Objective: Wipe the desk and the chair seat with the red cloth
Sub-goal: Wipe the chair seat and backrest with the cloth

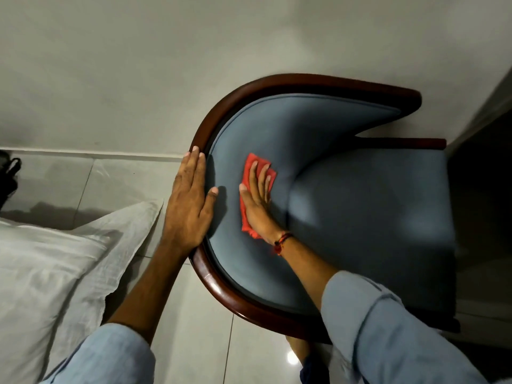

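A chair with blue upholstery and a dark curved wooden frame [219, 117] fills the middle of the head view. Its blue seat [374, 212] lies to the right, with the padded backrest [291, 126] curving around it. The red cloth [256, 164] lies flat against the inside of the backrest padding. My right hand [257, 198] presses on the cloth with fingers spread. My left hand [191, 200] rests flat on the wooden rim at the chair's left side, thumb on the blue padding. The desk is out of view.
A white pillow and sheet [47, 270] lie at the lower left, close to the chair. Grey floor tiles [116, 178] run under the chair up to a pale wall [138, 65]. A dark object [8, 176] sits at the far left edge. Dark shadow lies to the right.
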